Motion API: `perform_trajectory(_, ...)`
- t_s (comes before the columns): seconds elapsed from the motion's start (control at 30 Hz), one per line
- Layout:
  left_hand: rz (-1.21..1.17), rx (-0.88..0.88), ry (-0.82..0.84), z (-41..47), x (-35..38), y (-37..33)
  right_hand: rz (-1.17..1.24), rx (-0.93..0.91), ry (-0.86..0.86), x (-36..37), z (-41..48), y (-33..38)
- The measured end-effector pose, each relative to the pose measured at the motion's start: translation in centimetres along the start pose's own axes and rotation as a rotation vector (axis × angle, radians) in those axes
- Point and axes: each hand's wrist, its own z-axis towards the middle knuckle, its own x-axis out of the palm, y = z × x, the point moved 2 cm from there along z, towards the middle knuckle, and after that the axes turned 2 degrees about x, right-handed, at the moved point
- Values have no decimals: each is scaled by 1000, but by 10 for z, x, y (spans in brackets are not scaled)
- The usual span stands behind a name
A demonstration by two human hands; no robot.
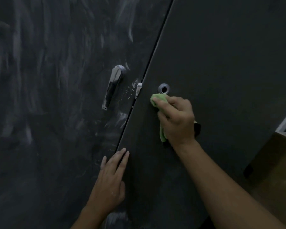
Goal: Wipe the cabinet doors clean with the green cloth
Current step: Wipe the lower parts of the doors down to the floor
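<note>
Two-handed works best: flat left hand (111, 177) braces, right hand (175, 119) clutching the green cloth (157, 99) scrubs firmly around the lock hole (163, 88).

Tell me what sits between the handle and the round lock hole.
Head view: between the handle and the lock hole runs the door gap, with a white lump at its edge and pale specks beside it.

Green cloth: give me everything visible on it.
The green cloth is light green, soft-looking fabric, bunched up. The right hand grips it and presses it against the right cabinet door, just below a round metal-rimmed hole. A wad shows past the fingers, and a strip hangs out beneath the hand. The rest is hidden under the hand.
</note>
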Motion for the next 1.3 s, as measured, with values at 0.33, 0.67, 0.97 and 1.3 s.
perform_trajectory(0.33, -68, 6, -90, -1, -4, 6, -41, -333, 222, 37, -48, 35)
perform_trajectory(0.67, -58, -174, -365, -6, -25, 22, -101, -368, 618, 25, -174, 32)
perform_trajectory(0.97, -208, -423, -7, -38, 31, 6, -115, 2, 489, 14, -242, 23)
perform_trajectory(1.3, -818, -818, -97, -33, 93, -51, 370, 663, 426, 13, -292, 38)
